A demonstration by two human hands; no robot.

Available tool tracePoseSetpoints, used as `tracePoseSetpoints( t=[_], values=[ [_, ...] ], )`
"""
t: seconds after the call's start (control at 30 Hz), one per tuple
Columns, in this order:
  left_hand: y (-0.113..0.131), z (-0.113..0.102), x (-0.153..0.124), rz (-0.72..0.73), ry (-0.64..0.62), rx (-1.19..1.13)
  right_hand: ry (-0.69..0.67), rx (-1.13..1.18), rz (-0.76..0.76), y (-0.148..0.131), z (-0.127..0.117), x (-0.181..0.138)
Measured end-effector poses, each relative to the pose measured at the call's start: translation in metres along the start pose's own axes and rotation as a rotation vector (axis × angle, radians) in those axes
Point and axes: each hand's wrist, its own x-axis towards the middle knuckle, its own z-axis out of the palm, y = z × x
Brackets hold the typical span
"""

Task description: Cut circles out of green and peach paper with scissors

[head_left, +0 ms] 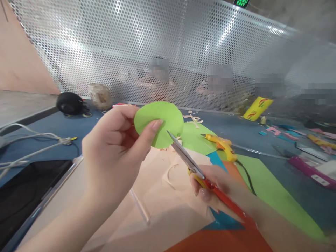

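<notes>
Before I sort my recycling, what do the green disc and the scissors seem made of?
The green disc: probably matte paper or card, being thin and evenly coloured. The scissors: blades apparently metal, from their grey sheen; red-and-yellow handles likely smooth plastic.

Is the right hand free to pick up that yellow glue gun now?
Probably not: the right hand is taken up by the scissors, though the glue gun lies close by, with nothing seen covering it.

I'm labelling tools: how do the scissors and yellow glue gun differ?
The scissors are in the right hand; the glue gun lies on green paper. The scissors have silvery blades and red and yellow handles; the glue gun has a yellow body and dark nozzle. Both show yellow.
</notes>
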Motion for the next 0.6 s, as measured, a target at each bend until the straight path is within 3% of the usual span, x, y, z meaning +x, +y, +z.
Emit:
tracePoseSetpoints(
  t=[0.6],
  values=[
    [0.0013,-0.0001,-0.001,-0.016,-0.005,0.004,-0.012,0.067,0.044,0.0017,0.0,-0.0011]
  ],
)
